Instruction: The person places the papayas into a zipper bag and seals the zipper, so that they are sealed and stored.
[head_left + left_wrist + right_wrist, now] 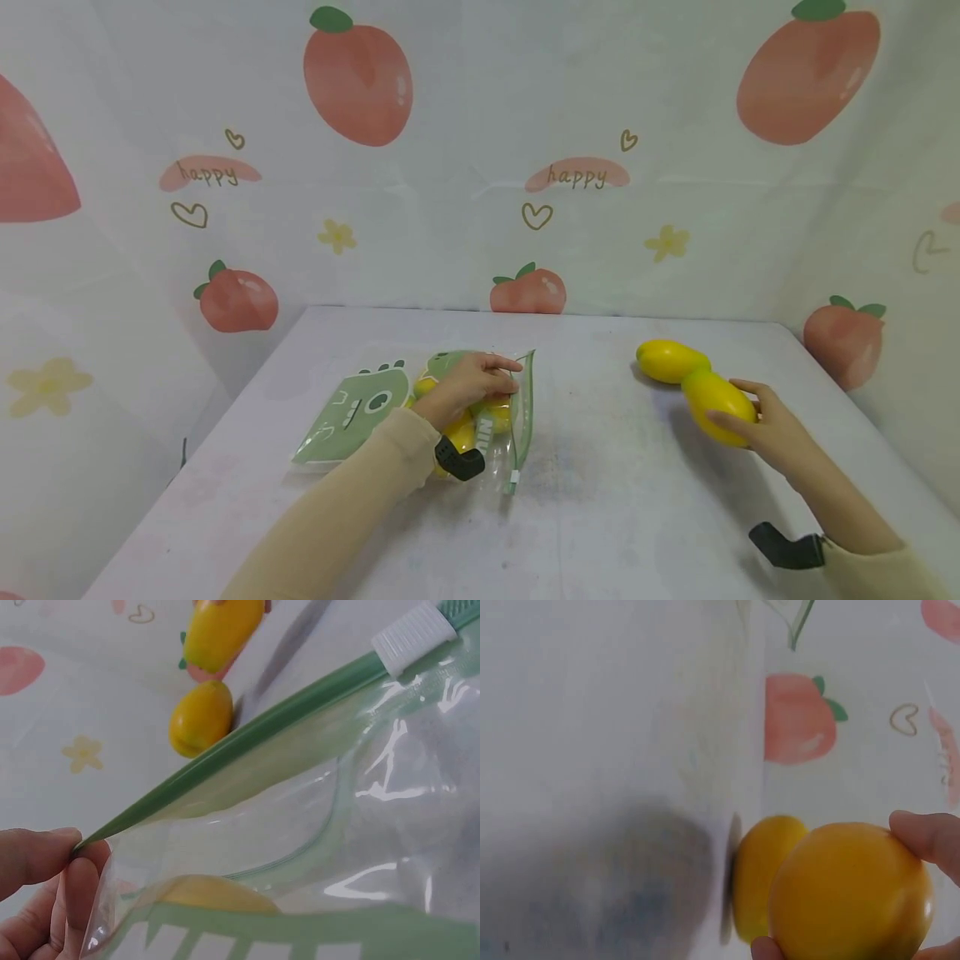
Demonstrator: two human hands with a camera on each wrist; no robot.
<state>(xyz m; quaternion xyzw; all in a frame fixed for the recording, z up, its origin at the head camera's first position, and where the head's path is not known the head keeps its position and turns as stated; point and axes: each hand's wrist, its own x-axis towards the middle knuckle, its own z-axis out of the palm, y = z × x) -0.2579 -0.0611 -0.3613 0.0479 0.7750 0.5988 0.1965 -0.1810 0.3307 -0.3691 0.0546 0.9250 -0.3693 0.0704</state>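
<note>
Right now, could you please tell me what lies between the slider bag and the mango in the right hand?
Only bare tabletop lies between the slider bag and the held mango, as the head view shows.

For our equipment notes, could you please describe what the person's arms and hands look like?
The left sleeve and right sleeve are plain cream. A bent black piece shows beside the end of each. The left hand and right hand wear no gloves.
</note>
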